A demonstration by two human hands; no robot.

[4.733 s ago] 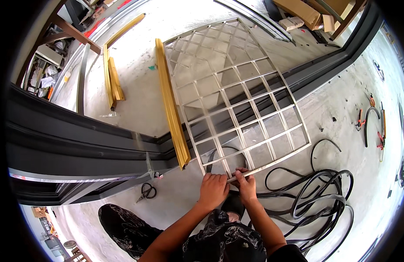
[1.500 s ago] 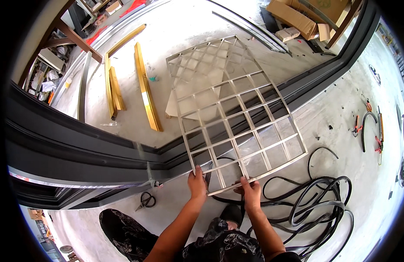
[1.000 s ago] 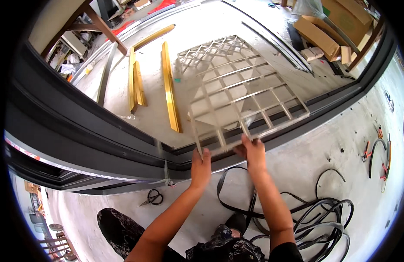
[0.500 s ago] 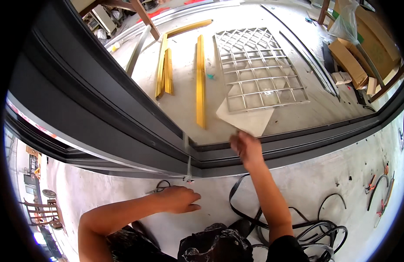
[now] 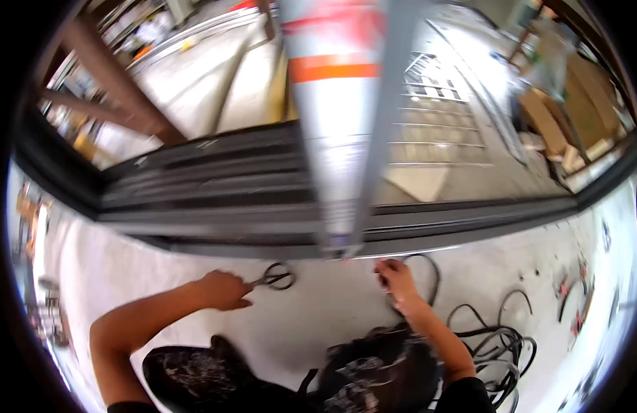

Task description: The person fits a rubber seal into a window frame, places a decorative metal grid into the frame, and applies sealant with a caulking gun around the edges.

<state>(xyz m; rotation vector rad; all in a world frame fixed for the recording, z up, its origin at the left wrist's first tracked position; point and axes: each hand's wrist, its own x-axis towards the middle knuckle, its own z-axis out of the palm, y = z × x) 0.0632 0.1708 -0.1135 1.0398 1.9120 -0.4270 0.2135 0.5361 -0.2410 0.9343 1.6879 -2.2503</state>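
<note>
My right hand (image 5: 395, 277) is closed by the frame's lower edge, its fingers pinched on a black rubber strip (image 5: 437, 275) that loops up beside it. On the left, my left hand (image 5: 225, 290) is curled low over the floor; its palm and whatever may be in it are hidden. Scissors (image 5: 277, 277) with black handles lie just right of that hand, their blades toward its fingers. A dark grey metal frame (image 5: 215, 206) spans the view in front of me. Its upright bar (image 5: 339, 131), pale with red and orange bands, rises in the middle, blurred.
More black strip (image 5: 504, 351) lies tangled at my right. Beyond the frame are a metal grille (image 5: 439, 131), a yellow bar (image 5: 280, 89) and cardboard boxes (image 5: 580, 110). Pliers (image 5: 573, 296) and other tools lie at the far right. A brown wooden leg (image 5: 119, 82) stands at the left.
My view has swung, bringing the upright bar to the middle. My right hand has come down off the frame to the strip. My left hand has moved left, past the scissors.
</note>
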